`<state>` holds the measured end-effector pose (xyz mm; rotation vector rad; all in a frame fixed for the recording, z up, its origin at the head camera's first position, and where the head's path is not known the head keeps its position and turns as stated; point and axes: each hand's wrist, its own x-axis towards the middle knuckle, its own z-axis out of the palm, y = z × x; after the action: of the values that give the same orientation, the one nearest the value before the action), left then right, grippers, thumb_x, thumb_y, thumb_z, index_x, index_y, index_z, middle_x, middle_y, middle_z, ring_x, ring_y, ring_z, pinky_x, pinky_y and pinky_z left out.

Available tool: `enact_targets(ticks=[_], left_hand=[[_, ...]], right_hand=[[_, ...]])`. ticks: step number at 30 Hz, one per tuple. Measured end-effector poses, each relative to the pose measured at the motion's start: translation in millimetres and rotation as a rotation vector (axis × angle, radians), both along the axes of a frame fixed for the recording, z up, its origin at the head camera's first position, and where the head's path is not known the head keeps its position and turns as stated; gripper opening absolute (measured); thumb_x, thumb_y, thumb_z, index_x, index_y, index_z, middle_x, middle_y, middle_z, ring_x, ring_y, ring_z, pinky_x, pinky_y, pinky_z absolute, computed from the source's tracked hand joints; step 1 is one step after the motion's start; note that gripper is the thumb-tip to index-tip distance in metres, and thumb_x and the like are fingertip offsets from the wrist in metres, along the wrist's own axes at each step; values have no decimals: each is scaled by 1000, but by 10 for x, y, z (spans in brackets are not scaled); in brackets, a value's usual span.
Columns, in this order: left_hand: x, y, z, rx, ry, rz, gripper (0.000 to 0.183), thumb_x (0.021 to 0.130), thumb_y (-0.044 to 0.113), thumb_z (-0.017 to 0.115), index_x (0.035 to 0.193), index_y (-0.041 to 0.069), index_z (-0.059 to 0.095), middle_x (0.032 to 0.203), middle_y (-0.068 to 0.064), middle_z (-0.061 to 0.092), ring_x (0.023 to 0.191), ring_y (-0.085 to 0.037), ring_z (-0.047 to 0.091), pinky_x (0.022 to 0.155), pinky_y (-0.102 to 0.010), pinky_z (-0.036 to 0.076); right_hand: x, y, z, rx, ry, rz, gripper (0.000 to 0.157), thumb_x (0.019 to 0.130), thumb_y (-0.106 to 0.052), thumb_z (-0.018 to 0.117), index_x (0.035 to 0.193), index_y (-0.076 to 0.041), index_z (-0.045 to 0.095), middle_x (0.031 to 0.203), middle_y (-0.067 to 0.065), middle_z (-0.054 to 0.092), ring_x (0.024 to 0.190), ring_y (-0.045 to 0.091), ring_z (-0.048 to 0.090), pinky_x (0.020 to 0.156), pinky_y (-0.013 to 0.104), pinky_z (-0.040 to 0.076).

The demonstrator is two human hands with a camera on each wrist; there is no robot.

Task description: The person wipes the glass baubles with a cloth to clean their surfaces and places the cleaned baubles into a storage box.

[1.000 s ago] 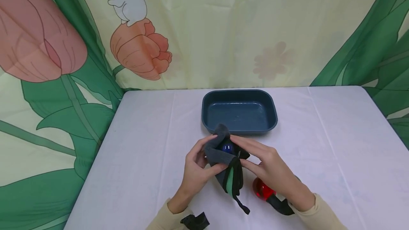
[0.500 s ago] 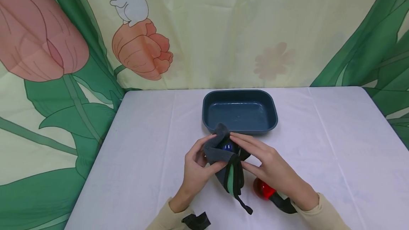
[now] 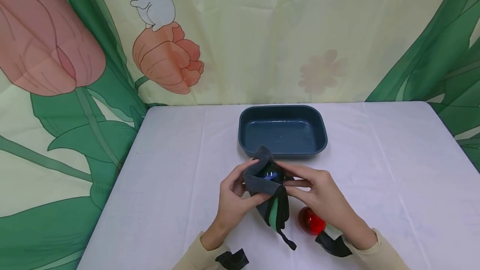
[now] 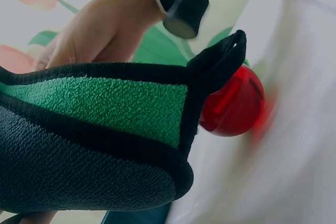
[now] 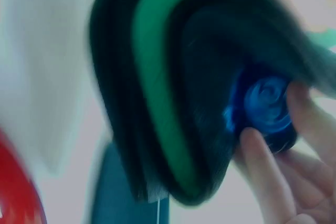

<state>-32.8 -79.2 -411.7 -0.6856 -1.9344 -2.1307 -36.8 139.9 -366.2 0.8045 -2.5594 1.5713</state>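
Observation:
A dark grey cloth (image 3: pixel 258 184) with black edging, a green side and a hanging loop is folded around a glossy, see-through blue ball (image 3: pixel 271 173). My left hand (image 3: pixel 234 199) grips the cloth from the left, thumb in front and fingers behind. From the right, my right hand (image 3: pixel 322 191) pinches the ball, its fingertips at the open side of the fold. The right wrist view shows those fingers against the shiny blue surface (image 5: pixel 265 103). In the left wrist view the folded cloth (image 4: pixel 94 156) hides the ball.
A dark blue rectangular tray (image 3: pixel 283 134) stands just beyond my hands on the white-covered table (image 3: pixel 172 161). A see-through red ball (image 3: pixel 312 221) lies below my right wrist. Black wrist cameras sit at both sleeves (image 3: pixel 232 258). A printed flower curtain (image 3: pixel 240 45) hangs behind.
My right fingers have shifted on the ball, and more of them now show beside the cloth. The ball's bright reflection has changed. The cloth and both hands moved slightly right.

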Motion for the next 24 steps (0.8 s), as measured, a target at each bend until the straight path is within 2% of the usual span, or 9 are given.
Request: enact_targets(ticks=[3,6,10,14,18,21,24], left_hand=[[-3,-1,10,2,16,8,66,74,-14,78,135,-2,55,136,-23,57,115,-18,63,81,-29,58],[3,-2,20,7,13,20,66,73,-16,79,133,-4,55,134,-23,57,115,-18,63,81,-29,59],[6,1,30,15,-10,26,67,72,-16,79,133,-3,56,135,-23,57,118,-20,62,85,-31,58],[-3,5,28,17,-19,30,66,73,-16,78,133,-3,56,136,-22,57,119,-21,62,88,-33,58],[-5,11,26,11,-16,29,65,72,-15,79,132,-4,56,136,-23,57,117,-21,63,84,-33,59],[-7,14,24,6,-13,27,65,72,-14,79,132,-4,56,135,-23,57,115,-20,64,82,-33,59],[-11,13,21,4,2,22,65,72,-15,79,132,-4,56,136,-23,57,116,-20,64,81,-33,59]], right_hand=[[-2,-2,9,-46,-122,-14,58,80,7,76,135,-6,61,131,14,65,100,20,72,81,28,58],[-1,-6,10,-17,-109,-22,61,79,8,78,135,-6,61,130,13,65,103,20,71,83,31,58],[8,-3,13,69,-10,-23,72,75,7,81,140,-12,57,134,8,63,111,20,67,86,36,58],[13,-6,13,176,163,26,86,71,8,84,146,-19,51,145,2,55,127,22,57,90,38,55],[12,-10,14,218,265,57,88,68,12,84,144,-20,53,147,0,52,130,21,54,95,28,51],[7,-5,16,210,277,56,85,68,13,84,142,-19,56,146,1,54,129,20,55,99,16,44],[5,0,16,215,292,56,85,68,13,83,142,-18,55,146,2,54,129,21,55,102,13,40]])
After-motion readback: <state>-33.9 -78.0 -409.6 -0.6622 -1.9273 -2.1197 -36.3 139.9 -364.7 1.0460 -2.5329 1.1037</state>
